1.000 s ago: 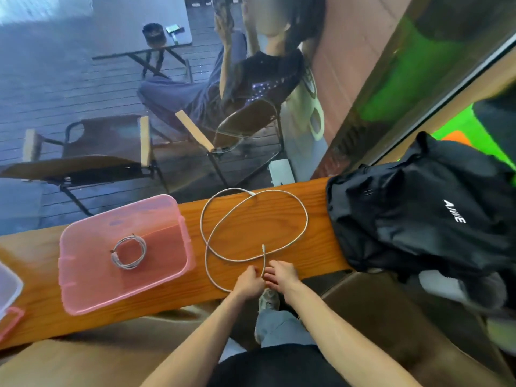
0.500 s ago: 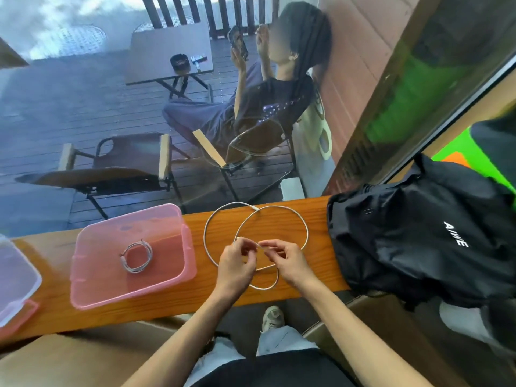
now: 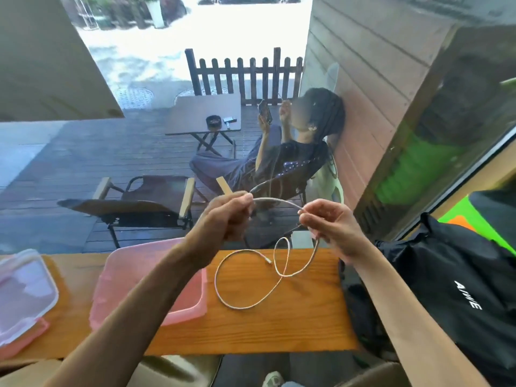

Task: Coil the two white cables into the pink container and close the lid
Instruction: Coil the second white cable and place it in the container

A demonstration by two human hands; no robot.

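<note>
Both my hands are raised above the wooden counter [image 3: 279, 331] and hold one white cable [image 3: 245, 304]. My left hand [image 3: 223, 219] pinches it near one end, my right hand [image 3: 326, 224] pinches it a hand's width along, and a short arc spans between them. The rest hangs down from my right hand and lies in a loose figure-eight on the wood, its plug end beside the loop. The pink container [image 3: 190, 303] sits open to the left, mostly hidden by my left forearm. The other cable is not visible.
The clear lid with pink rim [image 3: 25, 297] lies at the far left of the counter. A black backpack [image 3: 446, 289] fills the right end. Beyond the window glass a person sits on a deck with chairs and a small table.
Both hands have lifted off the counter with the cable, pulling the wide loops into a smaller figure-eight. The view has tilted upward. My left forearm now covers the container's inside.
</note>
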